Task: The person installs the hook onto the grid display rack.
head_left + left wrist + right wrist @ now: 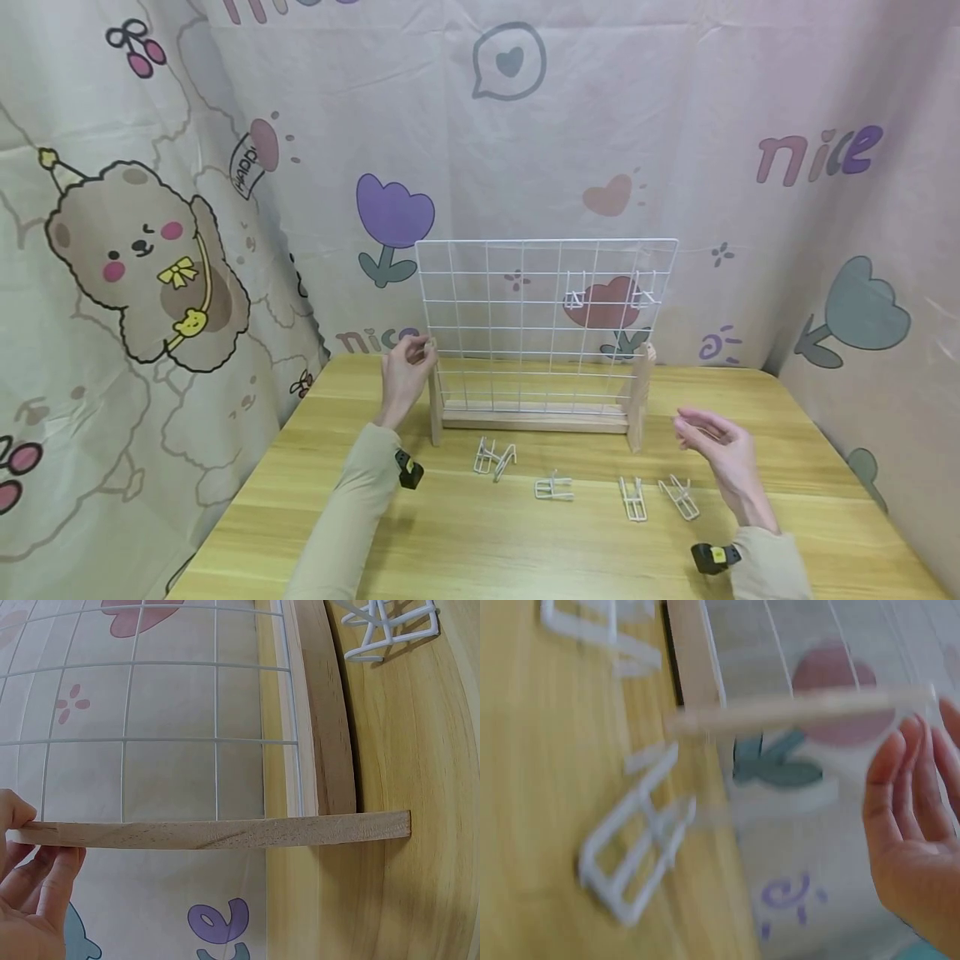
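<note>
A white wire grid panel [543, 327] stands upright in a wooden base [536, 419] with a post at each end. My left hand [407, 372] pinches the top of the left wooden post [225, 834], thumb on one side and fingers on the other. Off to the right, my right hand [718, 454] is raised above the table, fingers loosely bent around nothing. The nearest thing below it is a white wire hook [681, 497]; in the right wrist view this hook [634, 844] is blurred. Two white wire hooks [574, 293] hang on the grid's upper right.
More white wire hooks lie on the wooden table [480, 550] in front of the stand: a pair [493, 458] at the left, one [553, 487] in the middle, another [633, 502] towards the right. A printed curtain [517, 150] closes off the back and sides.
</note>
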Demonstrator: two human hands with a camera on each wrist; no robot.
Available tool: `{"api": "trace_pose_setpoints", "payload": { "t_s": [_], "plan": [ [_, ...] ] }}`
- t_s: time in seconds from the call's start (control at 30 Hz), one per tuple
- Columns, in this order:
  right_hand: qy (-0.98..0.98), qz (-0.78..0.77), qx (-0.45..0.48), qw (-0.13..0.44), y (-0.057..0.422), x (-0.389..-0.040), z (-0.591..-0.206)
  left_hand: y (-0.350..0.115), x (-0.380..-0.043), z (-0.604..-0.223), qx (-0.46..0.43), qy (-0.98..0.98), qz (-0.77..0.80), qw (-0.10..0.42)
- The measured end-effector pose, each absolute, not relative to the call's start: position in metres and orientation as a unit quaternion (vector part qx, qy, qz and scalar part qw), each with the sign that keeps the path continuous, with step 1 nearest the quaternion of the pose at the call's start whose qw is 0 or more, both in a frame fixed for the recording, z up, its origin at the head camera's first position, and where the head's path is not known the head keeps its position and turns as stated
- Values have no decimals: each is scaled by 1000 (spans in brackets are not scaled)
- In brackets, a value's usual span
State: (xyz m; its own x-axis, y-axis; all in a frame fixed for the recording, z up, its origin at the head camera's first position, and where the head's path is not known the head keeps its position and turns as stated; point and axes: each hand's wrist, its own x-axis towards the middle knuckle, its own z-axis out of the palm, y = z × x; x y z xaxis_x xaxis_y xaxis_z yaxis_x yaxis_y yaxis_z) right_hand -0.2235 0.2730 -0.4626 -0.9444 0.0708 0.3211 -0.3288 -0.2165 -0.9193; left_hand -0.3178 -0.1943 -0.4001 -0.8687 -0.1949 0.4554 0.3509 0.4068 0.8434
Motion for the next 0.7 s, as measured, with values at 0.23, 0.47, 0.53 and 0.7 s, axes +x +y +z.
{"api": "trace_pose_setpoints", "payload": {
  "t_s": [0.23, 0.47, 0.53, 0.7],
  "plan": [
    [-678, 728, 89, 40, 303, -213, -471, -194, -319, -401, -52, -796, -544, 260],
    [-775, 627, 54, -54, 315, -211, -476, -194, -320, -402, -51, -798, -540, 261],
    [-788, 609, 48, -73, 317, -210, -478, -194, -320, -402, -52, -798, -540, 261],
    [-795, 594, 53, -114, 319, -211, -481, -194, -320, -402, -55, -794, -546, 261]
  ]
}}
